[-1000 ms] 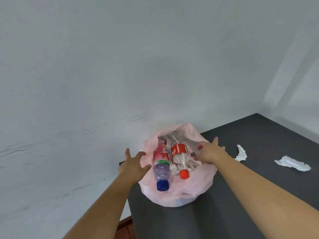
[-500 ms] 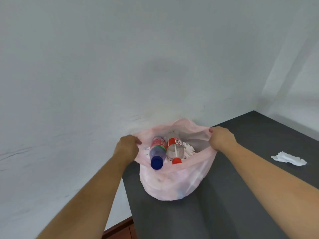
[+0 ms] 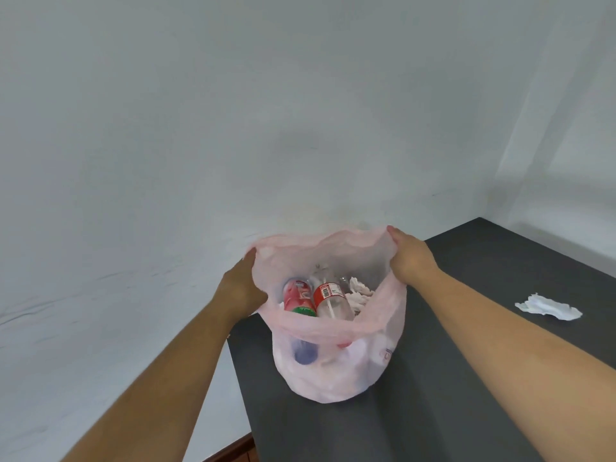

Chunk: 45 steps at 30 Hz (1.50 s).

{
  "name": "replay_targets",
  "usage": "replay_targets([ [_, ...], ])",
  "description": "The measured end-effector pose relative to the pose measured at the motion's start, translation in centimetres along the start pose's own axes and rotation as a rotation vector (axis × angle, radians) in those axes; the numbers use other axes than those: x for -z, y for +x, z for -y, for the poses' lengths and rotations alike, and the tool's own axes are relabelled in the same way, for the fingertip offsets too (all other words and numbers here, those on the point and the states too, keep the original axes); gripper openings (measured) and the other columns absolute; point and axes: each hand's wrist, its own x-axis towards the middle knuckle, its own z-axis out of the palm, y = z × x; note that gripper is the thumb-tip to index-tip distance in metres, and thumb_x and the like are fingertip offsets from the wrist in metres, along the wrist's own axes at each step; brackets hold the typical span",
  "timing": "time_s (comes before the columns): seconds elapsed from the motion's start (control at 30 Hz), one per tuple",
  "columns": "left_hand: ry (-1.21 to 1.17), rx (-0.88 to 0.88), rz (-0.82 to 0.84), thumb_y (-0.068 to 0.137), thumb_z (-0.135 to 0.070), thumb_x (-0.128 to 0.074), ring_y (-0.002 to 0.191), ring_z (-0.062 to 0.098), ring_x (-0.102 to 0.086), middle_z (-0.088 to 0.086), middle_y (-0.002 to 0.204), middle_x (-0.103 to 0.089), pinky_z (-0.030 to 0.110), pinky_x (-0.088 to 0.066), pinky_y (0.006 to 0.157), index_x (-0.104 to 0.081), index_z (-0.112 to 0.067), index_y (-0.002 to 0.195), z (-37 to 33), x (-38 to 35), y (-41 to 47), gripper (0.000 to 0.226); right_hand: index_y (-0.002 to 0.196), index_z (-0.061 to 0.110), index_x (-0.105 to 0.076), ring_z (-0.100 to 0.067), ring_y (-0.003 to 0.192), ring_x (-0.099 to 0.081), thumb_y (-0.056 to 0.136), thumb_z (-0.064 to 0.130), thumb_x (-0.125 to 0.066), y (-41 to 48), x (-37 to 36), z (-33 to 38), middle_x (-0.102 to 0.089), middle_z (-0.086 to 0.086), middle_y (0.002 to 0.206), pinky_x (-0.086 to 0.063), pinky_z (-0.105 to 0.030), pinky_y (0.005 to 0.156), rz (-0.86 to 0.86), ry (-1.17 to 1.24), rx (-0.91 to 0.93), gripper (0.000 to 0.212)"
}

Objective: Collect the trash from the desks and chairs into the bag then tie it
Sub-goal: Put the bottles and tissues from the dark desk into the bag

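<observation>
The bag (image 3: 336,371) is pale translucent pink. Inside, one bottle (image 3: 297,299) wears a red and pink label with a green band; the other bottle (image 3: 331,300) is clear with a red label. Something bluish, perhaps a cap, shows through the plastic. Crumpled paper (image 3: 546,307) is white on the dark grey desk (image 3: 466,378).

Your left hand (image 3: 241,288) and right hand (image 3: 411,258) are bare, with no gloves. Both your forearms are uncovered right to the frame's lower edge, no sleeve showing. I see no rings, though the fingers are mostly hidden.
</observation>
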Motion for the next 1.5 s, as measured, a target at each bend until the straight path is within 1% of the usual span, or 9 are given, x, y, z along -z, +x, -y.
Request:
replay_targets([
  [0.13, -0.005, 0.032, -0.146, 0.085, -0.011, -0.054, 0.125, 0.032, -0.047, 0.006, 0.144, -0.044, 0.036, -0.04, 0.1, -0.029, -0.023, 0.145, 0.4, -0.5, 0.6, 0.066, 0.147, 0.02, -0.033, -0.023, 0.138, -0.036, 0.085, -0.011, -0.035, -0.1, 0.3, -0.7, -0.033, -0.001, 0.153, -0.034, -0.027, 0.108, -0.037, 0.103, 0.036, 0.07],
  [0.3, 0.492, 0.26, -0.258, 0.081, -0.042, -0.06, 0.137, 0.033, -0.029, 0.007, 0.16, 0.004, 0.043, -0.036, 0.1, -0.031, -0.031, 0.141, -2.6, -1.6, 1.6, 0.067, 0.145, 0.03, -0.036, -0.021, 0.132, -0.044, 0.097, 0.02, -0.048, -0.4, 2.1, -3.0, -0.039, 0.001, 0.15, -0.033, -0.024, 0.105, 0.167, 0.034, 0.214, 0.051],
  [0.47, 0.412, -0.123, -0.378, 0.081, -0.042, -0.059, 0.144, 0.029, -0.012, 0.008, 0.158, -0.005, 0.044, -0.023, 0.111, -0.036, -0.026, 0.137, -13.3, -7.8, 3.5, 0.063, 0.143, 0.025, -0.04, -0.021, 0.129, -0.047, 0.099, 0.032, -0.042, 1.3, 6.7, -10.8, -0.041, 0.002, 0.149, -0.033, -0.031, 0.108, 0.023, -0.045, 0.151, 0.045],
  [0.63, 0.323, -0.491, -0.064, 0.08, -0.033, -0.058, 0.139, 0.026, -0.024, 0.004, 0.157, -0.009, 0.038, -0.028, 0.108, -0.033, -0.026, 0.138, -22.1, -19.3, 5.2, 0.064, 0.14, 0.02, -0.041, -0.028, 0.134, -0.038, 0.095, 0.022, -0.047, 2.7, 8.4, -22.7, -0.035, -0.007, 0.15, -0.031, -0.036, 0.11, -0.024, -0.163, -0.114, 0.045],
  [0.8, 0.432, -0.431, 0.354, 0.086, -0.031, -0.055, 0.137, 0.03, -0.029, 0.005, 0.16, 0.009, 0.042, -0.032, 0.107, -0.013, -0.025, 0.15, -22.5, -30.9, 8.8, 0.077, 0.142, 0.031, -0.035, -0.034, 0.14, -0.026, 0.09, 0.028, -0.049, 3.8, 6.4, -32.5, -0.021, -0.009, 0.156, -0.029, -0.049, 0.112, 0.071, -0.295, -0.322, 0.054],
  [1.07, 0.544, -0.478, 0.559, 0.098, -0.018, -0.037, 0.145, 0.022, -0.015, -0.007, 0.16, 0.008, 0.045, -0.025, 0.113, -0.005, -0.026, 0.151, -19.5, -40.4, 14.2, 0.063, 0.147, 0.046, -0.008, -0.038, 0.145, 0.008, 0.096, 0.041, -0.042, 5.4, 2.9, -38.7, 0.017, -0.001, 0.159, -0.015, -0.055, 0.114, 0.283, -0.343, -0.444, 0.062],
  [1.2, 0.387, -0.479, 0.404, 0.1, -0.016, -0.031, 0.143, 0.019, -0.024, -0.003, 0.157, -0.02, 0.039, -0.026, 0.114, -0.017, -0.023, 0.151, -16.4, -42.5, 11.6, 0.053, 0.149, 0.029, -0.02, -0.03, 0.14, -0.022, 0.1, 0.032, -0.034, 3.3, -0.5, -39.0, -0.017, -0.001, 0.158, -0.029, -0.041, 0.111, 0.196, -0.348, -0.341, 0.05],
  [1.33, 0.191, -0.183, 0.367, 0.096, -0.024, -0.041, 0.093, 0.022, -0.058, 0.008, 0.106, -0.06, 0.034, -0.047, 0.081, -0.062, -0.013, 0.113, -16.4, -41.1, 10.2, 0.029, 0.116, 0.011, -0.064, -0.02, 0.088, -0.044, 0.093, 0.009, -0.046, 1.7, -1.9, -36.8, -0.06, -0.008, 0.119, -0.039, -0.025, 0.076, 0.023, -0.102, -0.394, 0.029],
  [1.5, 0.31, -0.173, 0.529, 0.079, -0.007, -0.056, 0.098, 0.031, -0.066, 0.016, 0.101, -0.07, 0.032, -0.052, 0.081, -0.073, -0.006, 0.092, -17.9, -37.6, 7.6, 0.021, 0.086, 0.012, -0.063, -0.033, 0.091, -0.062, 0.085, 0.006, -0.053, -0.7, 0.3, -32.1, -0.066, -0.008, 0.105, -0.05, -0.028, 0.078, 0.274, -0.094, -0.518, 0.012],
])
